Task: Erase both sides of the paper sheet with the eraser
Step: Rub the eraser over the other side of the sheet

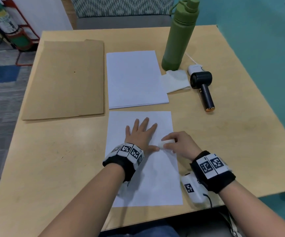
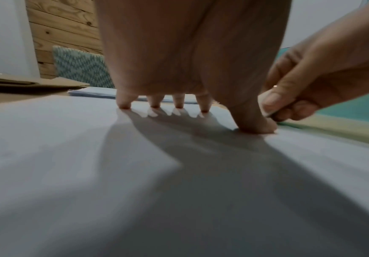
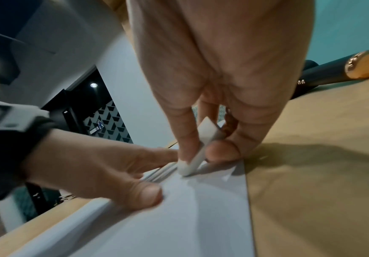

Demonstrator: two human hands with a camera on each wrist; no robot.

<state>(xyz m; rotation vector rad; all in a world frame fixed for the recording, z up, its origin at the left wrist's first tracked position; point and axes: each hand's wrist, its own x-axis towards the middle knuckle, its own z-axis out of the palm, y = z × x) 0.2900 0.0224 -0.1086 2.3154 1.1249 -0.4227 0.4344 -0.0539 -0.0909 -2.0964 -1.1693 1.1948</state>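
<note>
Paper sheet (image 1: 157, 183) pinned flat by L hand (image 1: 140, 134); R hand (image 1: 181, 144) rubs eraser (image 1: 165, 143).

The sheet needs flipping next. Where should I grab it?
Take the sheet by its right edge, from the right: it lies flat, the left hand pins its middle, and bare table borders that edge.

Item count on the bench (image 1: 223, 142):
- Loose paper sheet (image 1: 155, 185): 1
- Paper stack (image 1: 134, 79): 1
- Eraser (image 1: 165, 142): 1
- Brown folder (image 1: 64, 79): 1
- Green bottle (image 1: 179, 35): 1
- Handheld fan (image 1: 203, 86): 1
- Tissue (image 1: 175, 81): 1
- Small white case (image 1: 194, 68): 1
</note>
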